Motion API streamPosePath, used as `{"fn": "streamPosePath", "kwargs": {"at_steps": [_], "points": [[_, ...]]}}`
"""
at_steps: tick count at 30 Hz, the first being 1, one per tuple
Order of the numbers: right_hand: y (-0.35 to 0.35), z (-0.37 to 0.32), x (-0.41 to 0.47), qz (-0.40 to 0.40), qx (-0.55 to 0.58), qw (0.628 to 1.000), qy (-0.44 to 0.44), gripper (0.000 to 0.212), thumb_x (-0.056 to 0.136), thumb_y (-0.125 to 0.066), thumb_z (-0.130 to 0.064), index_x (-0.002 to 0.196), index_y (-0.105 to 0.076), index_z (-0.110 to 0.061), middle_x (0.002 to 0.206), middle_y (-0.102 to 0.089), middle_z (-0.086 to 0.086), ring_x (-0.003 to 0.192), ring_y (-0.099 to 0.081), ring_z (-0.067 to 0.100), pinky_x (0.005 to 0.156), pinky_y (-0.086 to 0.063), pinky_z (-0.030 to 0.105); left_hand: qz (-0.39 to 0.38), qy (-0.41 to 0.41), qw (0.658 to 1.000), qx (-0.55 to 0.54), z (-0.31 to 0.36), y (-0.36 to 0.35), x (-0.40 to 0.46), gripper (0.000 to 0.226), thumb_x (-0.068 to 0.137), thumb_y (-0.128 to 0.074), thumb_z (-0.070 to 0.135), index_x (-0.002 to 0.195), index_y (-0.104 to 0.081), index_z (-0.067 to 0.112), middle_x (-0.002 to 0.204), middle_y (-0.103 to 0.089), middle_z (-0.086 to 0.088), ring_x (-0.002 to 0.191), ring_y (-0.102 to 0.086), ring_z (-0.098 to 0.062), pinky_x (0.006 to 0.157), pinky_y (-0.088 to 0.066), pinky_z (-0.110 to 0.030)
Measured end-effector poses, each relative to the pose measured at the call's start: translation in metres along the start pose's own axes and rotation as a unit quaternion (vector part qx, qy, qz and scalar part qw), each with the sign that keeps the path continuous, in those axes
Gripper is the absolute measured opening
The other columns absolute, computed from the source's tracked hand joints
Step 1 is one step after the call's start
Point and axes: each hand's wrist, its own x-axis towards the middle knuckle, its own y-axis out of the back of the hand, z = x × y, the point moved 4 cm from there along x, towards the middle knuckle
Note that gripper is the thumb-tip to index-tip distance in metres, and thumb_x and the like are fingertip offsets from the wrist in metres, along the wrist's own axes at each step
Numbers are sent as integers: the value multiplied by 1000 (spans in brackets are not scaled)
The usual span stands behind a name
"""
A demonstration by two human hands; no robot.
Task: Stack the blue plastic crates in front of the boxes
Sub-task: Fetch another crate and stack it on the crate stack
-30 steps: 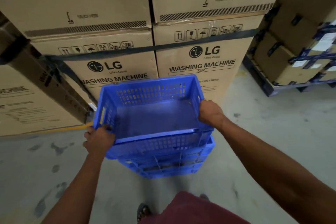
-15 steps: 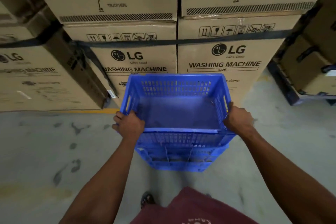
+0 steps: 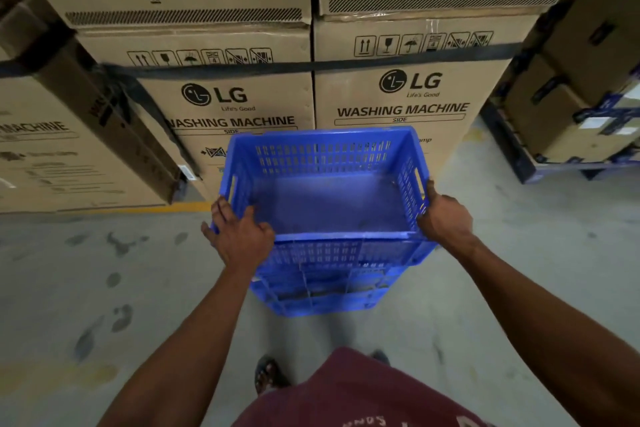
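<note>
Slotted blue plastic crate (image 3: pixel 329 198), gripped by left hand (image 3: pixel 242 236) and right hand (image 3: pixel 445 218), fingers curled over rim, before cardboard boxes (image 3: pixel 398 97).

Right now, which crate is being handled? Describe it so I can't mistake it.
Find the LG washing machine boxes; a stack of blue crates stands on the floor before them. The top crate is the one: empty, slotted walls, the left hand and right hand gripping its side rims.
</note>
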Motion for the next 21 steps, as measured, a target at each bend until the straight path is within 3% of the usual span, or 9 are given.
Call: {"fn": "streamPosePath", "kwargs": {"at_steps": [6, 13, 15, 18, 21], "points": [[-9, -32, -1, 1, 15, 1000, -3, 89, 81, -57, -22, 160, -16, -25, 105, -65, 19, 93, -66, 39, 68, -45, 38, -50, 11, 998, 47, -32, 5, 17, 42, 75, -53, 39, 107, -75, 23, 164, -27, -20, 150, -22, -41, 116, -19, -69], [-7, -22, 14, 7, 33, 999, 11, 86, 87, -60, -33, 160, -15, -26, 116, -60, 21, 103, -61, 43, 81, -51, 46, -34, 21, 998, 55, -12, 1, -10, 30, 84, -58, 35, 107, -75, 26, 166, -21, -24, 153, -20, -38, 113, -22, -62], [-16, -20, 10, 25, 14, 999, 23, 84, 88, -59, -36, 159, -15, -23, 131, -52, 18, 114, -54, 43, 86, -50, 52, -4, 20, 998, 57, -16, -2, -19, 31, 83, -56, 34, 104, -76, 24, 165, -26, -24, 151, -24, -37, 111, -26, -61], [-18, -31, 6, 112, 4, 992, 51, 62, 98, -51, -40, 153, -34, -18, 154, -34, 18, 131, -39, 42, 97, -43, 58, 28, 9, 998, 52, -22, 0, -17, 38, 80, -48, 35, 103, -76, 24, 163, -30, -23, 149, -27, -37, 109, -27, -61], [-20, -36, 1, 194, -6, 971, 138, 44, 103, -44, -44, 137, -57, -21, 149, -47, 12, 135, -42, 35, 99, -40, 52, -21, 32, 997, 65, -10, 1, -4, 36, 86, -51, 37, 112, -73, 29, 166, -22, -20, 153, -17, -34, 114, -22, -62]]}}
